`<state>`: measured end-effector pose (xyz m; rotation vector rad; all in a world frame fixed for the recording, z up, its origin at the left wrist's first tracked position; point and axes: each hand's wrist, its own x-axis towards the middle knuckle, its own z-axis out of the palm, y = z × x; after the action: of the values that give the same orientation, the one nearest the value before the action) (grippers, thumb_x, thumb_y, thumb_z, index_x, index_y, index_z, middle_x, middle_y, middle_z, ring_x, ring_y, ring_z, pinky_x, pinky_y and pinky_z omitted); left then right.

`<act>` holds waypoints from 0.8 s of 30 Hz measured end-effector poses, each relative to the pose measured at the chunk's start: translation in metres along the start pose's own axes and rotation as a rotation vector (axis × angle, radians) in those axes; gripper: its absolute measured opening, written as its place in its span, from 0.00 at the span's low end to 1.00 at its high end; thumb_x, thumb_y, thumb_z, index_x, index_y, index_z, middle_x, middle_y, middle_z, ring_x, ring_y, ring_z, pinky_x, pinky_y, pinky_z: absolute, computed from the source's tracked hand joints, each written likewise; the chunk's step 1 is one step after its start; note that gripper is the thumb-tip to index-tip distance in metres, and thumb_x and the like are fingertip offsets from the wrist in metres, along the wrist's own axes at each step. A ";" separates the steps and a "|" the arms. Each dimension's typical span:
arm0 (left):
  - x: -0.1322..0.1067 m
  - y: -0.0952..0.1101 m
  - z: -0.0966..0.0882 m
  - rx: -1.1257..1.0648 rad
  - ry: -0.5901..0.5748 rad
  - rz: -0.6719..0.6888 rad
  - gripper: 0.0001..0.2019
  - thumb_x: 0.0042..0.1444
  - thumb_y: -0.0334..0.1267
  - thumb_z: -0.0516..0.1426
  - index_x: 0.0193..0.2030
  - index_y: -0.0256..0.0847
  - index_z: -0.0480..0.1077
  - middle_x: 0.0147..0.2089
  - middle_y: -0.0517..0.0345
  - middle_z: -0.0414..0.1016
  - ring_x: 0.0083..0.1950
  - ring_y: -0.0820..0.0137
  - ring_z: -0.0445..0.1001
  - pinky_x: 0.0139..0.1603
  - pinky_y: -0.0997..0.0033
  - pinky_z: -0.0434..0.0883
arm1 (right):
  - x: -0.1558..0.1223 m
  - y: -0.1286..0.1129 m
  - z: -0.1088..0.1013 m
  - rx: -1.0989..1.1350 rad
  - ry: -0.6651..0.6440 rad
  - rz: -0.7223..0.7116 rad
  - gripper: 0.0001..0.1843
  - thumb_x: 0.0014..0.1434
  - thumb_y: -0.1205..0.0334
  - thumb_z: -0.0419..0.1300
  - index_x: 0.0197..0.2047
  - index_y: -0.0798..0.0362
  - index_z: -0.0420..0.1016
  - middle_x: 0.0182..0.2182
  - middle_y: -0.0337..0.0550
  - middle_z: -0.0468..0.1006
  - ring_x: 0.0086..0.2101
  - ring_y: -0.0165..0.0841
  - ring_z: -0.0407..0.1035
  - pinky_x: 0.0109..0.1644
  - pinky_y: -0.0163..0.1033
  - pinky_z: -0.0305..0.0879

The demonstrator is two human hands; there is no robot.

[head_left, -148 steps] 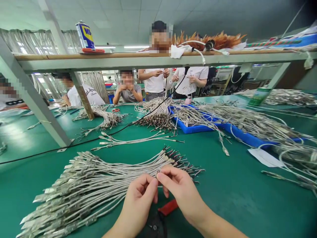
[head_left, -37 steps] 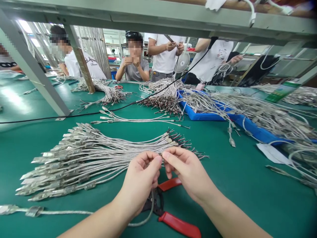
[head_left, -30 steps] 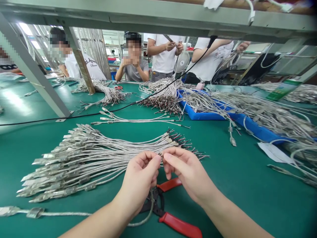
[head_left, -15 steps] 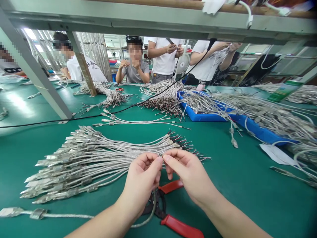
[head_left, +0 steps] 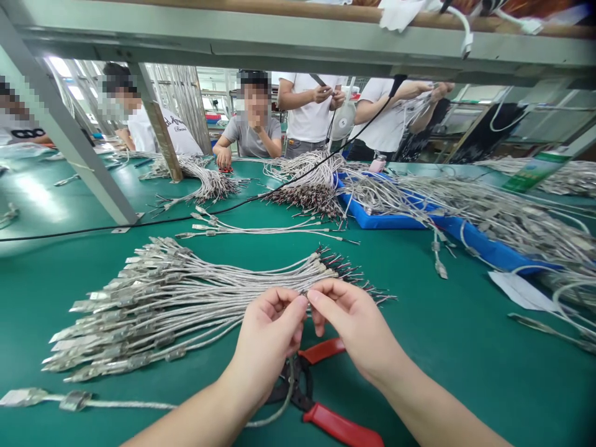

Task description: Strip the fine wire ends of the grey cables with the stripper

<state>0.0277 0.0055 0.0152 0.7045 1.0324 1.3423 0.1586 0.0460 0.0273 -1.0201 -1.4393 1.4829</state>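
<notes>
Both of my hands meet fingertip to fingertip at the end of one clear-jacketed USB cable (head_left: 125,405). My left hand (head_left: 270,335) pinches the cable's end, and the cable hangs below it, looping back left under my forearm to its plug. My right hand (head_left: 351,323) is closed in a pinch at the same tip; the fine wire ends between the fingers are too small to make out. Beneath my hands lie red-handled pliers (head_left: 342,425), partly hidden by them. Just beyond is a neat pile of similar cables (head_left: 186,295), plugs to the left, bare wire ends to the right.
Blue trays (head_left: 386,220) heaped with cables stand at the right. A cable bundle (head_left: 307,186) and a few loose cables (head_left: 261,230) lie farther back. A black cord (head_left: 209,216) crosses the green table. A shelf beam (head_left: 298,37) runs overhead. Several people work opposite.
My hands keep almost the same pinch at the cable end. Across the table, a seated person's hand has come down from near the face to the red-handled tool on the table.
</notes>
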 end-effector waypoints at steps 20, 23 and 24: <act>-0.001 -0.002 -0.001 -0.041 -0.036 0.022 0.11 0.58 0.43 0.61 0.32 0.38 0.67 0.19 0.65 0.64 0.16 0.81 0.55 0.15 0.83 0.53 | 0.001 0.002 0.002 0.020 0.003 0.012 0.10 0.59 0.57 0.61 0.29 0.53 0.70 0.17 0.33 0.69 0.19 0.28 0.65 0.20 0.30 0.57; 0.000 -0.001 -0.001 -0.046 -0.035 0.016 0.12 0.57 0.42 0.62 0.31 0.38 0.66 0.19 0.66 0.64 0.16 0.82 0.54 0.15 0.83 0.52 | 0.001 0.003 0.002 0.033 -0.006 0.009 0.11 0.59 0.56 0.62 0.30 0.53 0.70 0.18 0.34 0.70 0.19 0.28 0.65 0.17 0.28 0.51; 0.000 0.000 -0.001 -0.046 -0.037 0.013 0.12 0.56 0.42 0.62 0.31 0.38 0.66 0.18 0.66 0.63 0.16 0.82 0.53 0.15 0.83 0.52 | 0.002 0.003 0.002 0.037 -0.012 0.007 0.11 0.59 0.55 0.62 0.30 0.53 0.70 0.17 0.34 0.70 0.19 0.28 0.65 0.17 0.28 0.51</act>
<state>0.0272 0.0052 0.0149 0.7004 0.9662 1.3554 0.1563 0.0467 0.0243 -0.9961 -1.4123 1.5173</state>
